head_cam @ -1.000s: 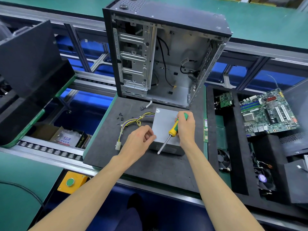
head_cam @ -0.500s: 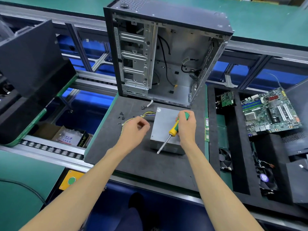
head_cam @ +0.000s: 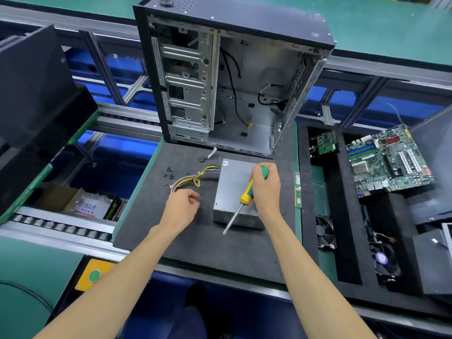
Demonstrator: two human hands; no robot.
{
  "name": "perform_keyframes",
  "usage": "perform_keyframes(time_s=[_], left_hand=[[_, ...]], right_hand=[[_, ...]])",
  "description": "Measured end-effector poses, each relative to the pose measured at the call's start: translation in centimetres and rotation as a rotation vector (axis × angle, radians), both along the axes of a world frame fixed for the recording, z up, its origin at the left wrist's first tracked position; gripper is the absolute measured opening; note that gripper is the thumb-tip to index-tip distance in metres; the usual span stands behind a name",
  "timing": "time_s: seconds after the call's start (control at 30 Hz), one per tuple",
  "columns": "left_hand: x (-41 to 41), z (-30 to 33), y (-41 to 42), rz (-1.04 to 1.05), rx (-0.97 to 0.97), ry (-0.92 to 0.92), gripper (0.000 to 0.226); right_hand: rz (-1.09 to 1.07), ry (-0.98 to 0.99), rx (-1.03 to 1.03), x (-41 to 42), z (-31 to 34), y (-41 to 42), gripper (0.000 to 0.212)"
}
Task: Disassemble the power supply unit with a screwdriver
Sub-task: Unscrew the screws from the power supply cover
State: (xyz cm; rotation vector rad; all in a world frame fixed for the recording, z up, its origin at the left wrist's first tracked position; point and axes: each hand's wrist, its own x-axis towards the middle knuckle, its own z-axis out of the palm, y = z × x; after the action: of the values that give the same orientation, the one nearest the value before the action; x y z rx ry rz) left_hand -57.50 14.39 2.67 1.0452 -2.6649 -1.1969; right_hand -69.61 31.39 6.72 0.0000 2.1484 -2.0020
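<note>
Right hand [head_cam: 265, 189] gripping screwdriver [head_cam: 244, 196] over power supply [head_cam: 231, 189] near edge; left hand [head_cam: 182, 207] loosely curled, empty, on open mat [head_cam: 208, 245].

Grey PSU [head_cam: 233, 189] flat on mat, screwdriver [head_cam: 242, 201] tilted above

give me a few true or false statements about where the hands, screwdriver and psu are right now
1. The right hand holds the screwdriver. True.
2. The power supply unit sits inside the computer case. False: it lies on the black mat in front of the case.
3. The left hand grips the screwdriver. False: it is loosely curled by the wire bundle, left of the unit.
4. The screwdriver tip points toward the person. True.
5. The motherboard lies left of the case. False: it is on the right.
</note>
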Motion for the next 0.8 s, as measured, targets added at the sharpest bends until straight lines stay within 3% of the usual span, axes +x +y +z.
perform_keyframes(time_s=[0.4,0.6,0.8], left_hand=[[-2.1,-0.4,0.5,-0.178,-0.312,-0.214,0.012],[-2.0,-0.1,0.0,-0.195,-0.192,-0.252,0.002],[0.0,-1.1,1.4,-0.283,-0.108,-0.271,0.010]], right_hand=[[-0.022,0.107,-0.005,-0.6,-0.3,-0.4,0.009],[-0.023,0.146,-0.036,-0.5,-0.4,-0.3,0.008],[-0.020,0.154,-0.049,-0.4,-0.3,-0.3,0.008]])
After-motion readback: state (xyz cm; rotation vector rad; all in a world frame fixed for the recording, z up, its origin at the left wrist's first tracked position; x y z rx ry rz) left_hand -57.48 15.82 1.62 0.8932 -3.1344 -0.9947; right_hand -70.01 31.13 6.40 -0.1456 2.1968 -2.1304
